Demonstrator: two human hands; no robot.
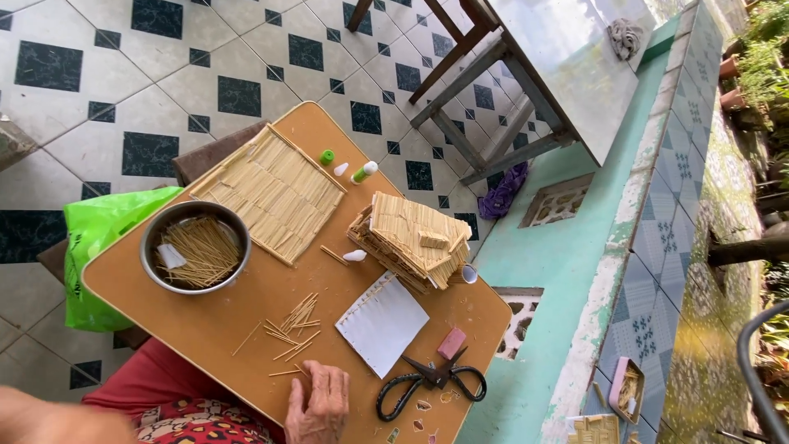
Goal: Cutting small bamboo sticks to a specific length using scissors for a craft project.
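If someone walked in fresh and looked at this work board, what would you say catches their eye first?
The small house built of thin sticks stands out first, right of the board's middle, with a flat stick mat beside it to the left. Next comes the metal bowl full of loose sticks at the board's left end. Near the bottom edge, a hand rests beside black scissors and a white sheet.

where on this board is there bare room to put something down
Bare wood shows between the metal bowl and the white paper, above the loose sticks, and on the board's near-left corner. The far end is crowded with the stick mat, stick house and glue bottle. Scissors fill the right corner beside the hand.
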